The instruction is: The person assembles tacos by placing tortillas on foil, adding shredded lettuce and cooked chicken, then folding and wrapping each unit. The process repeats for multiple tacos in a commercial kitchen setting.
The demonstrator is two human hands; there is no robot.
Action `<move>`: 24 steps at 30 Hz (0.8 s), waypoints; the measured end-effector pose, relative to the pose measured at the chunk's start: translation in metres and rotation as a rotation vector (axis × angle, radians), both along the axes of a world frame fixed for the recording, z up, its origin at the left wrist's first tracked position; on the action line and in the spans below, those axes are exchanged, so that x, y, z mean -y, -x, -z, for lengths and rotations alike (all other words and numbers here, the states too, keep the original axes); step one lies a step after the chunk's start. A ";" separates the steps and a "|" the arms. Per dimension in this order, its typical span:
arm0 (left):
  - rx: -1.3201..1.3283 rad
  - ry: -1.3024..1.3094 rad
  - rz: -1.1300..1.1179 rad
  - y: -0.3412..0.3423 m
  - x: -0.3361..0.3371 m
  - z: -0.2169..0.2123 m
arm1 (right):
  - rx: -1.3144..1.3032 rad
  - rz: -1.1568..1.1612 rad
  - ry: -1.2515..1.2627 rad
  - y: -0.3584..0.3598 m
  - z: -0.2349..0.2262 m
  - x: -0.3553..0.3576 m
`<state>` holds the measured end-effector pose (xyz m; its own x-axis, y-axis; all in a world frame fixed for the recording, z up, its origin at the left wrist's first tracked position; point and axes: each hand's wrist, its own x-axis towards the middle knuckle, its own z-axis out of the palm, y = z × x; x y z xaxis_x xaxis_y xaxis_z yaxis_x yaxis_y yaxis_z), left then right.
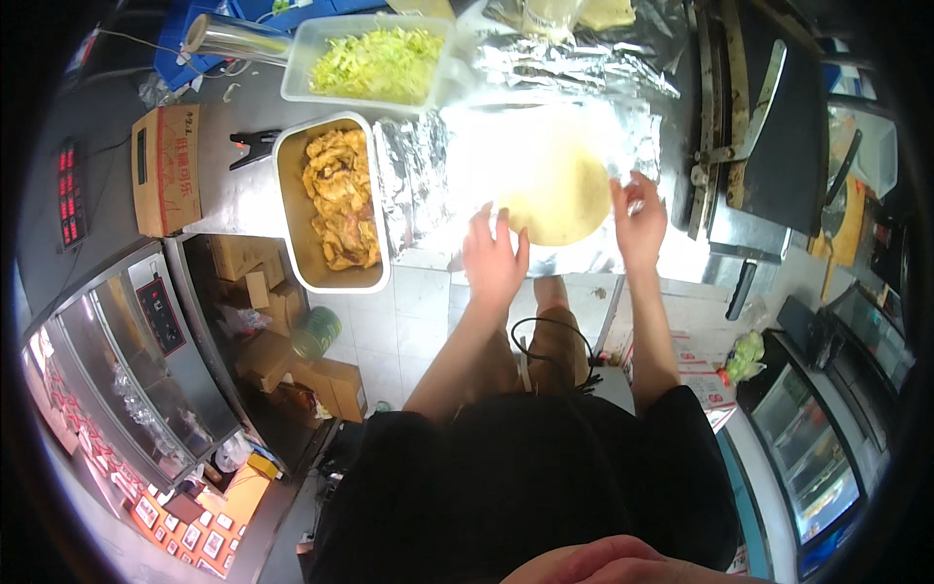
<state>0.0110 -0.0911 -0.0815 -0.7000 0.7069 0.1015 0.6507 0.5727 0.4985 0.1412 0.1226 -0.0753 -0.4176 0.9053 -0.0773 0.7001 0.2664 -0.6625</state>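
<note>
A round, pale yellow flatbread (562, 185) lies on a sheet of aluminium foil (413, 185) on the counter before me, washed out by glare on its left. My left hand (494, 257) rests at its near left edge, fingers spread and tips over the rim. At the right edge is my right hand (639, 224), thumb and fingers loosely bent and apart, touching or very near the bread. Left of the foil stands a deep metal pan (284, 185) of browned, sauced meat pieces (341, 200). Behind it, a clear plastic tub (297, 73) holds shredded lettuce (379, 63).
Crumpled foil (584, 68) lies at the back. On the right are a dark griddle (783, 127), a long metal blade (769, 97) and a black-handled tool (742, 287). A foil roll (238, 39), black clip (255, 149) and cardboard box (167, 170) sit left.
</note>
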 end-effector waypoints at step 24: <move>0.346 -0.443 0.063 0.043 -0.046 -0.122 | -0.562 -0.427 -0.259 0.133 -0.162 -0.154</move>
